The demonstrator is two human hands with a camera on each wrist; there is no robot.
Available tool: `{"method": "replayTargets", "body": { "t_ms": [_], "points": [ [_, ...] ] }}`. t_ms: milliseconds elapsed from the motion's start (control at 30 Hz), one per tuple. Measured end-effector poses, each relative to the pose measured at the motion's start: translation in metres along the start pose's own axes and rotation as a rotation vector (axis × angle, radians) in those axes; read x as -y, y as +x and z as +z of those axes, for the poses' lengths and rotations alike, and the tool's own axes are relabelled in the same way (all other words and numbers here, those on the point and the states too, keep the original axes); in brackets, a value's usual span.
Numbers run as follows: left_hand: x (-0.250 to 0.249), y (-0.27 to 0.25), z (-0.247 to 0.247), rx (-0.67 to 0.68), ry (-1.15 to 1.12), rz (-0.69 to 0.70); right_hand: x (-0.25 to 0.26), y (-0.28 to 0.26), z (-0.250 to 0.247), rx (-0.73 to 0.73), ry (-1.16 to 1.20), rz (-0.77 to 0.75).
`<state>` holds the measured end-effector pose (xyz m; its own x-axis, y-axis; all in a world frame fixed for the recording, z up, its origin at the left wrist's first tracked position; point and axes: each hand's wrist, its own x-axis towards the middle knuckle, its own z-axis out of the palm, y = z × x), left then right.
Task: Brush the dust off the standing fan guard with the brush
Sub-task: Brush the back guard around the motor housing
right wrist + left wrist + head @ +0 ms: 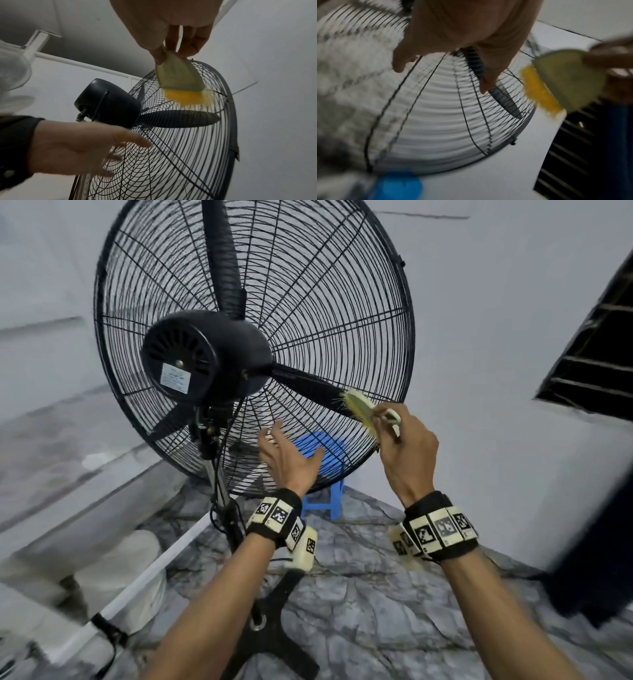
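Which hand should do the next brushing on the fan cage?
The right hand: it already grips the brush, bristles at the fan guard. The left hand is open and holds nothing.

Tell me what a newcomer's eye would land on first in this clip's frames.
The big round black wire fan guard fills the upper middle of the head view, with the dark motor housing at its hub. At its lower right, the right hand grips a pale green brush with yellow bristles against the wires, while the left hand reaches open toward the guard's lower part.
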<state>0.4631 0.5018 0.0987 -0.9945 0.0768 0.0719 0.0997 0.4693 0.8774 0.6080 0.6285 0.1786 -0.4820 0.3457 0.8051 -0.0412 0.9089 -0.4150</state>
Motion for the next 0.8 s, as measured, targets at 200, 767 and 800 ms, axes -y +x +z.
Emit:
{"method": "replayTargets", "body": {
  "t_ms": [200,767,800],
  "points": [
    [-0.023,0.026,-0.037,0.098,0.532,0.432,0.021,0.036,0.013,0.249,-0.02,-0.076],
    [-0.008,0.045,-0.043,0.01,0.661,0.473,0.048,0.082,0.047,0.351,-0.071,-0.456],
    [-0.009,0.045,-0.043,0.015,0.668,0.471,0.052,0.086,0.055,0.382,-0.075,-0.513]
  ]
}}
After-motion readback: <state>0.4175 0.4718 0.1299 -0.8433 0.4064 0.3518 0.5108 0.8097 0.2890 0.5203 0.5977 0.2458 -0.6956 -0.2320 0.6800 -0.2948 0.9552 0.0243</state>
